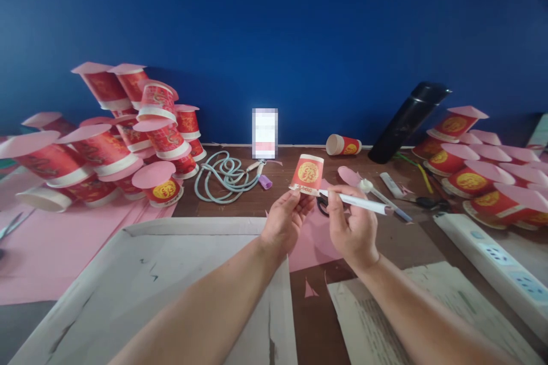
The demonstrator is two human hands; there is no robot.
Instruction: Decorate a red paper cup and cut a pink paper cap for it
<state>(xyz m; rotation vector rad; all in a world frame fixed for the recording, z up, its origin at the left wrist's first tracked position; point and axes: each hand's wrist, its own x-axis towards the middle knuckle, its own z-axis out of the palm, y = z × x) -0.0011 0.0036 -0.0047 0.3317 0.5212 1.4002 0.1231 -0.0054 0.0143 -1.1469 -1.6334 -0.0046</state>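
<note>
My left hand (286,221) grips a red paper cup (308,172) by its pale rim, which faces down toward me. A round gold design covers the cup's side, and dark marks run along the rim. In my right hand (353,225) is a white marker pen (357,201), its tip end close against the cup's rim. Whether the tip touches the rim, I cannot tell. Beneath both hands lies pink paper (317,239), with dark scissor handles (323,205) partly hidden behind my right hand.
Red cups topped with pink discs stack at left (107,148) and right (475,179). A black bottle (405,125) leans on the blue wall. Nearby are a lit phone (265,134), a coiled cable (226,182), a lying cup stack (345,145), a power strip (466,239) and a white box lid (188,227).
</note>
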